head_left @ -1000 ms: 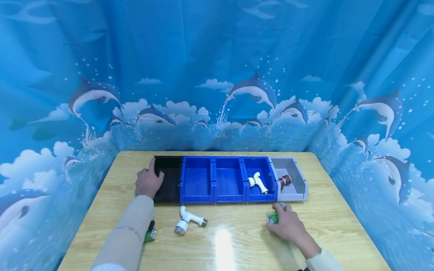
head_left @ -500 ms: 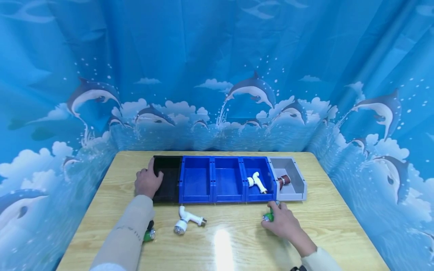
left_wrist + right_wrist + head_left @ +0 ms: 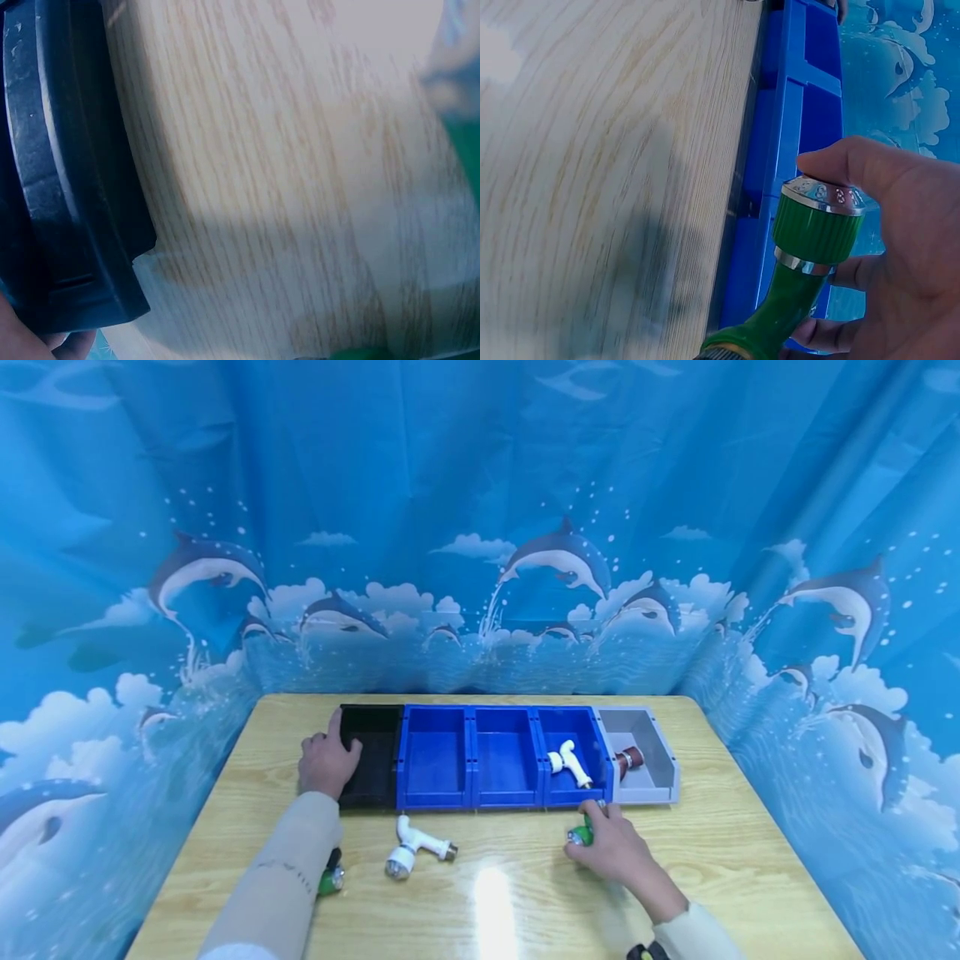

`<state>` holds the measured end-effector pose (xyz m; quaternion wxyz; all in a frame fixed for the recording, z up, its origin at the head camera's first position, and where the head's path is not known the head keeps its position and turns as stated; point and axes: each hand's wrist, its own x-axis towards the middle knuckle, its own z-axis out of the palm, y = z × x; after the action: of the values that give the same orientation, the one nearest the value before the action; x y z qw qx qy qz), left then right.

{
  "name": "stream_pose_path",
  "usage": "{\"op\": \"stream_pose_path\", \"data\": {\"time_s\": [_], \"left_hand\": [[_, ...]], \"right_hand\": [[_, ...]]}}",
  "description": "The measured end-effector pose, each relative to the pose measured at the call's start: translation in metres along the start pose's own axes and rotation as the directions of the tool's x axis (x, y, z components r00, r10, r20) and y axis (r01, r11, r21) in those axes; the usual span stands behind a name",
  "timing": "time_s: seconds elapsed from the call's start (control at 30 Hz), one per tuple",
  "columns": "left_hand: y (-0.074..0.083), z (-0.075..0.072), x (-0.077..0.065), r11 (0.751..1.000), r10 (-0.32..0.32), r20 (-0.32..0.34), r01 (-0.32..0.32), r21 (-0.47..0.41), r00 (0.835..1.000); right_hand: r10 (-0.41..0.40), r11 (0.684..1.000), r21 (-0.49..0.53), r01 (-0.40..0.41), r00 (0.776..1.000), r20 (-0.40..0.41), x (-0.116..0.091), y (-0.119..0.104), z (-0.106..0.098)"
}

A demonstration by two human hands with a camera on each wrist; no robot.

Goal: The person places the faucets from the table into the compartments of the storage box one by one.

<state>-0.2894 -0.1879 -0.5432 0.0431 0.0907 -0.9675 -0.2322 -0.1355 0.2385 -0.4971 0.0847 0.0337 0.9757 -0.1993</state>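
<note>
My right hand (image 3: 615, 852) grips a green tap (image 3: 810, 247) with a chrome-capped knob, just in front of the right-hand blue bin. In the right wrist view, the thumb lies over the chrome cap and the fingers curl behind the body. My left hand (image 3: 328, 764) holds the left wall of the black bin (image 3: 371, 768), thumb over its rim. Its fingers show only partly in the left wrist view, by the bin (image 3: 75, 187). On the table lies a white tap (image 3: 412, 847). Another green tap (image 3: 330, 881) is partly hidden by my left forearm.
Three blue bins (image 3: 435, 800) stand in a row beside the black one, with a grey bin (image 3: 663, 793) at the right end. A white tap (image 3: 570, 764) lies in the right-hand blue bin; a reddish-brown fitting (image 3: 630, 762) is in the grey one. A dolphin-print curtain (image 3: 465, 527) surrounds the table.
My right hand has moved left with the green tap, from in front of the grey bin's edge to in front of the right-hand blue bin. The left hand stays on the black bin.
</note>
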Motion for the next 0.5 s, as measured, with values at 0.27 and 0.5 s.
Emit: {"op": "stream_pose_path", "data": {"time_s": [0.27,0.5], "left_hand": [[0.001,0.000,0.001,1.000,0.001,0.001,-0.001,-0.004,1.000],[0.000,0.001,0.001,1.000,-0.002,0.000,0.002,-0.007,1.000]], "right_hand": [[0.000,1.000,0.005,0.000,1.000,0.006,0.004,-0.004,0.004],[0.003,1.000,0.019,-0.003,1.000,0.015,0.005,-0.014,0.006]]}}
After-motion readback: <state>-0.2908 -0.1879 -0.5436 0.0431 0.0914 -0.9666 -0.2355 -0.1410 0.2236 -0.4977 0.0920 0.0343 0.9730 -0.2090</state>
